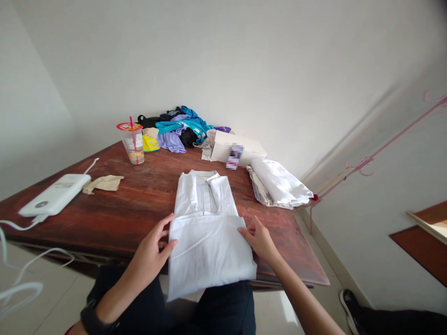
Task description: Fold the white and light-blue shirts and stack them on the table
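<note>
A white collared shirt lies folded in front of me, its collar facing away and its lower part turned up over the front. The near edge of the shirt hangs past the table's front edge, above my lap. At the left side of the fold, my left hand touches the cloth with forefinger and thumb set apart; its other fingers curl beside the edge. My right hand is at the opposite side, thumb on the shirt's edge and fingers apart from it. Both hands are open, neither visibly pinching the cloth.
The wooden table holds a plastic cup with a straw, a white power bank with cables, and brown paper. Farther back are piled clothes and a white box. Folded white cloth lies right, near a pink rack.
</note>
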The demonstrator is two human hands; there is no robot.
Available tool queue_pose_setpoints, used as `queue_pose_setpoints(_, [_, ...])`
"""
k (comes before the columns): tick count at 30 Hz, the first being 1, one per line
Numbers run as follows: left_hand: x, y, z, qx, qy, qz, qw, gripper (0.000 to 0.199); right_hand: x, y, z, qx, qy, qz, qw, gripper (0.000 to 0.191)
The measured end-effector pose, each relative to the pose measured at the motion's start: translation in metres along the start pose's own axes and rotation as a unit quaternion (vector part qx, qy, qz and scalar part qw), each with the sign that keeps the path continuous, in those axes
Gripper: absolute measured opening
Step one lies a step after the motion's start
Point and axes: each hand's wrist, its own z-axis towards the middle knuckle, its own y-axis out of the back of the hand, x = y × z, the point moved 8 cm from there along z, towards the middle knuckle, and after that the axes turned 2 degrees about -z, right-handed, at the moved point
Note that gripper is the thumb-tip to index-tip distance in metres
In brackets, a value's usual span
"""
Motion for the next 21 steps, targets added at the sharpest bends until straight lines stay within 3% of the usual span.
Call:
queue_pose_setpoints(4, [-0.013,0.003,0.015,-0.029,-0.126,0.169,0.977,0.037,0.008,0.009,-0.008,-0.042,0.038,-0.118,0.991,0.032])
queue_pose_setpoints(6, [-0.016,0.004,0.013,-0.027,-0.185,0.218,0.958,0.035,0.017,0.014,-0.017,-0.060,0.099,-0.159,0.980,0.029])
queue_pose_setpoints(9, [-0.019,0.000,-0.008,0.030,-0.267,0.247,0.931,0.052,0.030,0.015,-0.039,-0.017,0.214,-0.162,0.963,0.035])
queue_pose_setpoints(12, [-0.016,-0.008,-0.039,0.108,-0.306,0.280,0.904,0.076,0.024,0.012,-0.057,0.063,0.219,-0.138,0.964,0.041])
queue_pose_setpoints(15, [-0.009,-0.013,-0.066,0.112,-0.306,0.286,0.901,0.080,0.010,0.018,-0.067,0.054,0.154,-0.094,0.982,0.045])
queue_pose_setpoints(17, [-0.004,-0.008,-0.082,0.048,-0.287,0.233,0.928,0.069,-0.003,0.025,-0.073,0.004,0.091,-0.041,0.995,0.042])
queue_pose_setpoints(19, [0.010,0.001,-0.096,-0.033,-0.208,0.147,0.967,0.048,-0.020,0.028,-0.084,-0.027,0.016,0.031,0.999,0.041])
queue_pose_setpoints(21, [0.035,0.000,-0.111,-0.070,-0.052,0.041,0.995,0.033,-0.034,0.022,-0.099,-0.012,-0.061,0.105,0.993,0.045])
